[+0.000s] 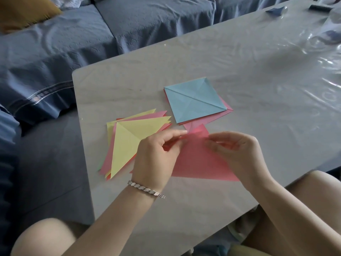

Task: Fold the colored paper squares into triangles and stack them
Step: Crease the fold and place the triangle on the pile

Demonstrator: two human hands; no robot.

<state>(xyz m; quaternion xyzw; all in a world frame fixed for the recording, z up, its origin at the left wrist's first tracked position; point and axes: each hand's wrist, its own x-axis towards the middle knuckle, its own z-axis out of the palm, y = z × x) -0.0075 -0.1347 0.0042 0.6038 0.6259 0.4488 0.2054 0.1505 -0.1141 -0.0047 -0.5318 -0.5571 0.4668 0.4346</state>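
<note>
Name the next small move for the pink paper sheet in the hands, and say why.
Probably line up the corners and press the fold flat. The left hand and right hand pinch the pink paper sheet near its top corner, it already looks triangular, and it has not joined the yellow-topped stack of folded paper triangles.

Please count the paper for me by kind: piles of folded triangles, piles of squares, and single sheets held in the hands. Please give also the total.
pile of folded triangles, yellow on top: 1
pile of squares, blue on top: 1
pink sheet, pinched by left hand and right hand: 1
Total: 3
</note>
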